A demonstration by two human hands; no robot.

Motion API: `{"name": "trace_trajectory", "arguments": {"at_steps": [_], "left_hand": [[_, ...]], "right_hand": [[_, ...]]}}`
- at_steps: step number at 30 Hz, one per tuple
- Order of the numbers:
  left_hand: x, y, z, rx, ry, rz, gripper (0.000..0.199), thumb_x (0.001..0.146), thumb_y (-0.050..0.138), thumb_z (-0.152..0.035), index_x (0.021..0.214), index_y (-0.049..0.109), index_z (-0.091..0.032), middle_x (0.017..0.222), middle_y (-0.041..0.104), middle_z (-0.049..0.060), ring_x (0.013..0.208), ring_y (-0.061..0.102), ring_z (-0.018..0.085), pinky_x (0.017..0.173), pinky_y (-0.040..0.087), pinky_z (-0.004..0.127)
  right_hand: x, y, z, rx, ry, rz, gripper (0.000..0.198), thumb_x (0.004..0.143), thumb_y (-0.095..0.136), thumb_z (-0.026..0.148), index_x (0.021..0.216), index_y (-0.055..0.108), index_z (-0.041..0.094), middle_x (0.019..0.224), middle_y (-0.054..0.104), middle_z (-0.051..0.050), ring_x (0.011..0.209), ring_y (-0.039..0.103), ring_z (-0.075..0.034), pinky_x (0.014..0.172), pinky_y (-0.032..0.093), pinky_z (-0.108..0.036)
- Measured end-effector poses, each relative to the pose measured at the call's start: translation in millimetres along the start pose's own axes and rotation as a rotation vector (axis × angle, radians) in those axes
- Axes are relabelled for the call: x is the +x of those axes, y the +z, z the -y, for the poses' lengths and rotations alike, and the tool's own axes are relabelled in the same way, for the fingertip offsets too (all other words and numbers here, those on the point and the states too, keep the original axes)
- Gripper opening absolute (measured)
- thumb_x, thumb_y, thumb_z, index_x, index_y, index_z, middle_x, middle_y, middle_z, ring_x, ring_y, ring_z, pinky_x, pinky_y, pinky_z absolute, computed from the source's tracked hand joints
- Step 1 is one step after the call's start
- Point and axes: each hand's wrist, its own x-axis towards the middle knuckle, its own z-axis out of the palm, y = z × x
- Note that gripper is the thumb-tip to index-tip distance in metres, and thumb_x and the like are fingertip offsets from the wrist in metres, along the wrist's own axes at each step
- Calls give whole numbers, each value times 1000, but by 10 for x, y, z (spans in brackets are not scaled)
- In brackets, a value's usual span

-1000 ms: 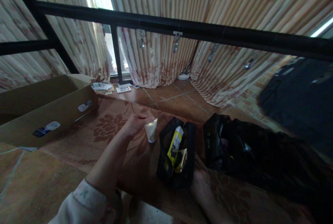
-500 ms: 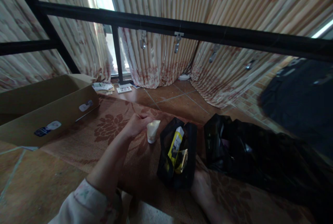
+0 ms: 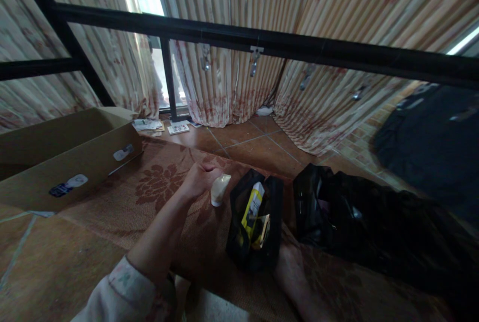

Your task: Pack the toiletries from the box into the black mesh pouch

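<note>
Pinched in the fingers of my left hand [image 3: 200, 179] is a cream-coloured squeeze tube [image 3: 219, 189] with a white cap pointing down. It is just left of a black mesh pouch [image 3: 277, 212], whose open top faces me. Inside the pouch lie a yellow and white tube [image 3: 254, 207] and a small gold and yellow packet [image 3: 263, 232]. My right hand [image 3: 288, 262] grips the pouch at its lower right side, its fingers partly hidden behind the black fabric.
An open cardboard box [image 3: 82, 167] stands at the left on a brown patterned cloth [image 3: 160, 212]. At the right lies a shiny black plastic bag [image 3: 366, 222]. Papers [image 3: 147, 125] lie on the tiled floor near curtains [image 3: 224, 82], and a black metal bar [image 3: 224, 32] crosses in front.
The cream tube has tilted slightly in my left hand. My right hand and the pouch have hardly moved.
</note>
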Motion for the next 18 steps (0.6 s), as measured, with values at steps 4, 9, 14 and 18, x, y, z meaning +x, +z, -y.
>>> {"name": "trace_trajectory", "arguments": {"at_steps": [4,9,14,18], "left_hand": [[-10,3,-22,-22,-5,6,24,68,53,-31,51,54,-14,49,44,-4,48,38,7,47,26,20],[-10,8,-20,50,25,-36,24,68,52,-31,50,53,-14,49,44,-4,48,39,8,46,26,21],[-5,21,-13,84,24,-52,24,68,51,-30,49,52,-14,50,44,-4,48,39,8,46,26,20],[12,26,5,102,35,-69,24,67,51,-31,48,50,-15,48,41,-5,47,36,7,45,25,20]], "right_hand": [[3,0,-5,-5,-26,-17,39,81,49,13,118,61,15,118,64,-11,117,54,-26,99,46,-42],[0,-7,-3,14,-18,1,38,80,49,12,115,63,18,115,66,-10,111,57,-25,97,48,-39],[-1,3,-6,-3,-20,-11,39,80,50,13,117,62,17,117,65,-11,114,56,-26,96,49,-40],[-10,25,-13,-10,-22,-23,41,79,49,12,118,61,18,115,66,-11,112,57,-25,97,48,-41]]}}
